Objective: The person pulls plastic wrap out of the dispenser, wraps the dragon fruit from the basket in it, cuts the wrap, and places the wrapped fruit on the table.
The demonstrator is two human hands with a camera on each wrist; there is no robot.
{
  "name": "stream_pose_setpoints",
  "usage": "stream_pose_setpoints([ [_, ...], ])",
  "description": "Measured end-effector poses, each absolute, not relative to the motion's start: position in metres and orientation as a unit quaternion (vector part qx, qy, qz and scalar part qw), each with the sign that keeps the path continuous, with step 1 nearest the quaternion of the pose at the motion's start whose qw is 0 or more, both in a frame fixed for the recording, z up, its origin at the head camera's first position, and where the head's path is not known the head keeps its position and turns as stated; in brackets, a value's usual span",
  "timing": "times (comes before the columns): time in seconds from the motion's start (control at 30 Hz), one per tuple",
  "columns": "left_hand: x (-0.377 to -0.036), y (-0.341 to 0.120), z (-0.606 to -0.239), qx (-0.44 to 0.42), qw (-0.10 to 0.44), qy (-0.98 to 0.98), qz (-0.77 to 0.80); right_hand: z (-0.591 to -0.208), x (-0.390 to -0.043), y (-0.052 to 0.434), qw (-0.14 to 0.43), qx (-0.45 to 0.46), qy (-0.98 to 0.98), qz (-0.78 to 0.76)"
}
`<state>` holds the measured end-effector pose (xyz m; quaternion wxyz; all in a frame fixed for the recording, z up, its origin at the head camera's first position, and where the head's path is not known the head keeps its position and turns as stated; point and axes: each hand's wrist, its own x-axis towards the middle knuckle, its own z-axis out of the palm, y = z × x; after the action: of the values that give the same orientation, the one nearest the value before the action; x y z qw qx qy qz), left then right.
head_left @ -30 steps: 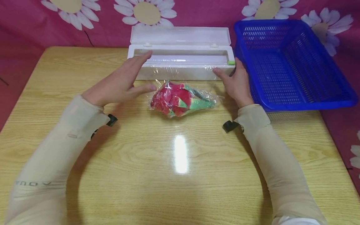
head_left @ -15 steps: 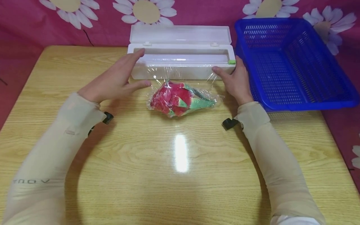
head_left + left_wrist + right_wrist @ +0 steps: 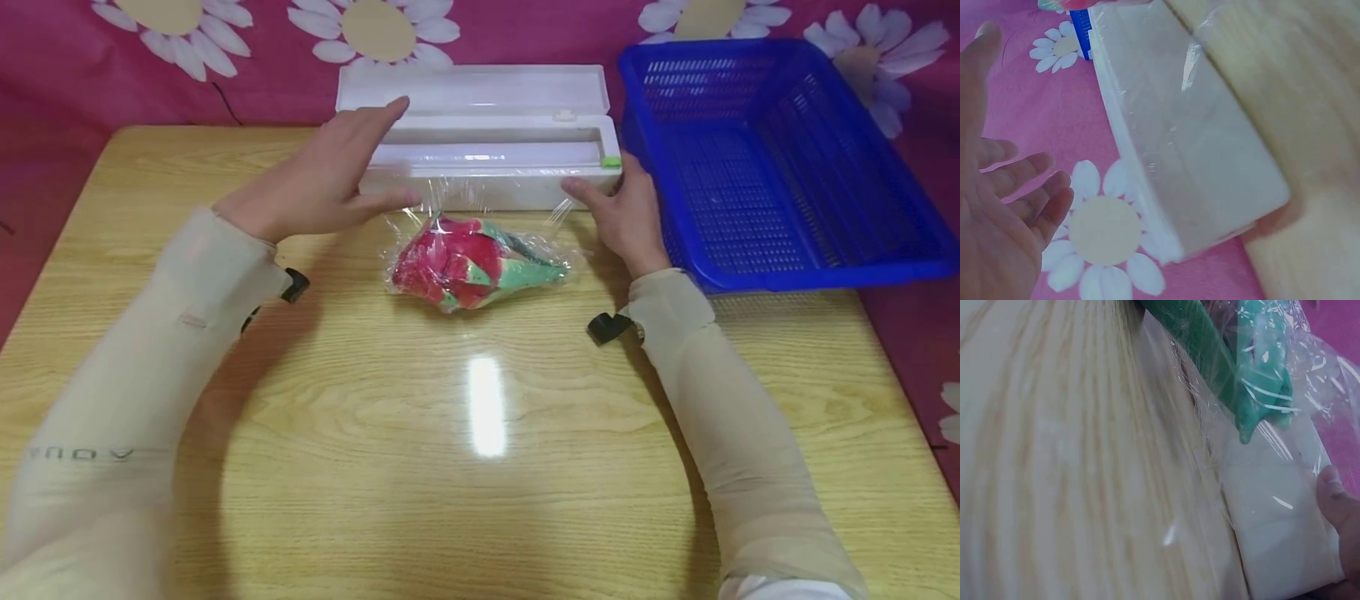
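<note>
The left hand (image 3: 330, 179) is rising: a second ago its fingertips were lying at the front lip of the long white plastic cling-film dispenser box (image 3: 487, 171), and now the open hand, fingers straight and spread, is hovering over the box's left end with its fingertips reaching toward the raised white lid (image 3: 472, 90), holding nothing. The right hand (image 3: 622, 212) is staying where it was, fingers curled against the box's right front corner beside the small green cutter tab (image 3: 611, 162), steadying the box. The red and green dragon fruit wrapped in clear cling film (image 3: 472, 262) is lying unmoved on the pale wooden table (image 3: 480, 467), just in front of the box, with a sheet of film (image 3: 457, 196) still running from the fruit up into the box, so the wrap looks not yet cut free, and the left hand seems to be heading for the lid. The head view is showing the blue perforated plastic basket (image 3: 772, 167) standing just right of the box. The left wrist view is giving the relaxed open palm (image 3: 1004, 212) beside the box above the pink daisy-patterned cloth (image 3: 1097, 231). The right wrist view is showing the fruit's green tip (image 3: 1254, 387) under wrinkled film and a fingertip (image 3: 1335, 500) against the box wall.
</note>
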<state>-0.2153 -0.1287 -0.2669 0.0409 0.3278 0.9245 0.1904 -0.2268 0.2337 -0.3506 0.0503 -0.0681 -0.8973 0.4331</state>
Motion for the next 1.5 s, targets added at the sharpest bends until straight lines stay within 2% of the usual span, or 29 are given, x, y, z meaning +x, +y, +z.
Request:
stream_pose_setpoints([
  [0.33, -0.234, -0.103, -0.25, 0.361, 0.018, 0.922, 0.14, -0.347, -0.224, 0.231, 0.024, -0.06, -0.933, 0.355],
  [0.7, -0.233, -0.089, -0.256, 0.371, 0.041, 0.919, 0.123, -0.347, -0.222, 0.232, 0.006, -0.053, -0.962, 0.269],
  [1.0, -0.233, -0.077, -0.251, 0.391, 0.034, 0.914, 0.098, -0.349, -0.223, 0.233, 0.014, -0.042, -0.962, 0.271],
  [1.5, -0.243, -0.013, -0.243, 0.418, 0.062, 0.906, 0.017, -0.358, -0.224, 0.236, 0.065, 0.002, -0.957, 0.281],
])
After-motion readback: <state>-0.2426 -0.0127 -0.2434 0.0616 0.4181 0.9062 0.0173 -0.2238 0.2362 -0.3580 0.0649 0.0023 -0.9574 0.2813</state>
